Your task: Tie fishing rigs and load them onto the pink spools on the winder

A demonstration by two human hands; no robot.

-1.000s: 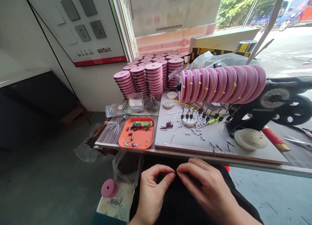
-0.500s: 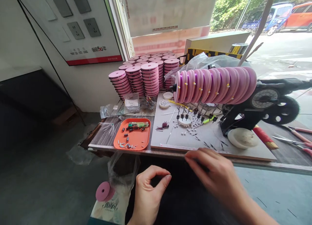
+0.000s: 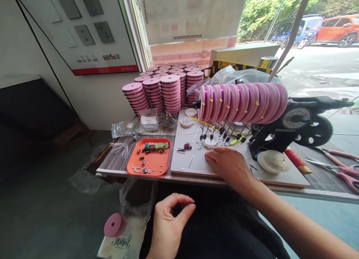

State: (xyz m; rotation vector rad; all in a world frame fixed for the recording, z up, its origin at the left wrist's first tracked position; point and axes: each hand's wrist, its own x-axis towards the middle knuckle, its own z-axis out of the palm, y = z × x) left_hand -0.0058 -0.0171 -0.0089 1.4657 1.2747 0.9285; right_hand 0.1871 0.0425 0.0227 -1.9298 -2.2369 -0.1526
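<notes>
My left hand [image 3: 171,221] is raised over my lap, thumb and forefinger pinched together. Whatever lies between those fingertips is too small to make out. My right hand [image 3: 228,162] has its fingers bent together at the surface of the pale board [image 3: 179,165], beside loose white beads [image 3: 221,139]. Its fingertips are partly hidden, so what they grip cannot be seen. Just behind it is a small white dish [image 3: 210,140]. Above hangs a row of pink spools [image 3: 244,101] on a black winding device [image 3: 269,133], with thin rods ending in black weights below.
Stacked pink spools [image 3: 170,94] stand at the back. An orange tray [image 3: 129,165] with small parts is on the left, near thin wires [image 3: 120,148]. Pliers and scissors [image 3: 347,178] lie at right. More pink spools [image 3: 113,224] sit by a bag below.
My right hand has moved forward and left, from over the table's front edge to the board by the beads. The left hand keeps its pinch. The view has shifted slightly.
</notes>
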